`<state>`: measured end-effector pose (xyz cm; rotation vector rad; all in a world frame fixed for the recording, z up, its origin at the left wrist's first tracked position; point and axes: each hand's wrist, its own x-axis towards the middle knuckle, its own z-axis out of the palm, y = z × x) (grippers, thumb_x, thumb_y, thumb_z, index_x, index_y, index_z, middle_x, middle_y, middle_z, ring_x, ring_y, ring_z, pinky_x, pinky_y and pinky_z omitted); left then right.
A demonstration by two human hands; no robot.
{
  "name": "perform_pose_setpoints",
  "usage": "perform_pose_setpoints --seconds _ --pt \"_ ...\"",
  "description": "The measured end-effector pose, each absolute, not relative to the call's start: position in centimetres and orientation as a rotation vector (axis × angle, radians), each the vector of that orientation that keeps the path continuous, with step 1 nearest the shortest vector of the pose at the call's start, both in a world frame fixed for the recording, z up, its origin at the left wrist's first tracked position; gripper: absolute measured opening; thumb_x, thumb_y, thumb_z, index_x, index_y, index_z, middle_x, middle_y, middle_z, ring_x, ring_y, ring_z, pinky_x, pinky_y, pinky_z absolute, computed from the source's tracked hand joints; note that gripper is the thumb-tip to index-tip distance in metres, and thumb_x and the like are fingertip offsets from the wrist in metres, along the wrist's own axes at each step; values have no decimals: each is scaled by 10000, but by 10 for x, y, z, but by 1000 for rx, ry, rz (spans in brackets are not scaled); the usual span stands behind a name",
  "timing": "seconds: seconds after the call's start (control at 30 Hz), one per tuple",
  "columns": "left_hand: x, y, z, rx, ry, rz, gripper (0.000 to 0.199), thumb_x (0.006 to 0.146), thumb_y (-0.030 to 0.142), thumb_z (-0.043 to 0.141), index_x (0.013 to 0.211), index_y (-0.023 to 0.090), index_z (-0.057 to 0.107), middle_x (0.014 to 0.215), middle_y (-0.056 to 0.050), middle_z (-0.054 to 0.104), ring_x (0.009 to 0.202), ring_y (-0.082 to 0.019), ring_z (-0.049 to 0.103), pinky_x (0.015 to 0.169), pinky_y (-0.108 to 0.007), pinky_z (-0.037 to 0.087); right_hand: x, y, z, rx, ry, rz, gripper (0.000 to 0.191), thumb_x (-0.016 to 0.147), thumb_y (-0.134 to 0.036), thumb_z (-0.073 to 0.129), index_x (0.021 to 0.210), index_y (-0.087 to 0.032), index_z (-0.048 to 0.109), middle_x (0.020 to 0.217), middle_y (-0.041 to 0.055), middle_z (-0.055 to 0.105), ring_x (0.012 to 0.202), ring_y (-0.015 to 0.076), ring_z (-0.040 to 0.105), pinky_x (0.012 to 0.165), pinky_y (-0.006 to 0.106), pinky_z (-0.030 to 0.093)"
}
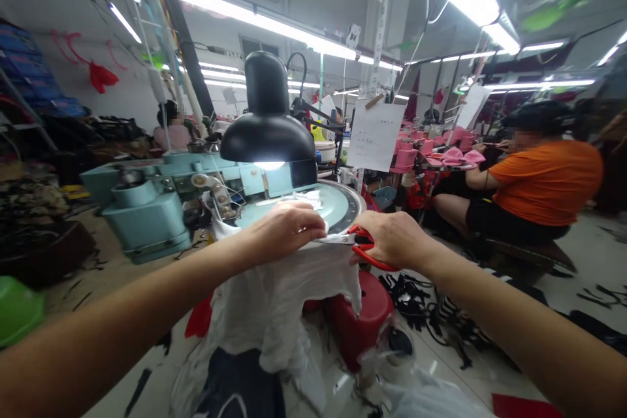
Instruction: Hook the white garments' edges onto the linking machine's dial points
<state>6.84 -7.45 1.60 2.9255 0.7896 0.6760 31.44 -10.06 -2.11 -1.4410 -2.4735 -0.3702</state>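
Note:
White fabric (298,281) hangs over the near edge of a round, light-blue machine table (337,199) and down towards my lap. My left hand (291,228) pinches the fabric's upper edge at the front of the table. Closed round the orange handles of a pair of scissors (376,257) is my right hand (394,238). The metal blades point left along the fabric edge, close to my left fingertips. Whether the blades are cutting the cloth I cannot tell. A black lamp (267,134) hangs low over the table, its light on.
A red stool (365,320) stands below the table. Black fabric scraps (416,300) litter the floor at right. A person in an orange shirt (548,189) sits at the right, near pink pieces (458,155). The teal machine body (147,222) extends left.

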Motion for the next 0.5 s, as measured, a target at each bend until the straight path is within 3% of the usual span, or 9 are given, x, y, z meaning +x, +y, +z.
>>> perform_pose_setpoints --seconds 0.1,0.2,0.27,0.37,0.5 --pt "63 -72 19 2846 834 666 171 912 322 618 880 183 713 807 -4 665 740 -135 589 695 -240 408 306 -103 -19 -1437 -2490 -418 597 721 -746 678 985 -213 624 953 65 713 860 268 700 617 297 418" --pt "48 -71 24 2688 1000 509 299 751 435 781 849 170 683 729 23 622 654 -129 552 585 -230 376 302 -106 -17 -1482 -2480 -466 595 742 -756 648 949 -199 629 915 78 715 811 273 705 591 302 406" --pt "36 -72 25 2604 1036 343 289 703 410 811 800 168 687 677 32 612 612 -125 538 546 -225 354 302 -109 -16 -1494 -2471 -428 620 713 -767 666 973 -205 634 929 75 716 815 275 707 605 310 422" --pt "24 -75 23 2622 995 340 153 840 314 661 818 172 713 744 2 686 688 -139 597 629 -227 395 303 -115 -14 -1479 -2489 -356 662 670 -755 713 1053 -223 626 998 78 704 908 287 695 680 329 470" --pt "24 -79 15 2787 878 546 184 902 283 568 883 161 705 876 -48 712 812 -170 627 739 -254 418 291 -121 -10 -1494 -2503 -394 654 670 -751 714 1030 -215 608 991 83 689 923 286 681 709 340 486"
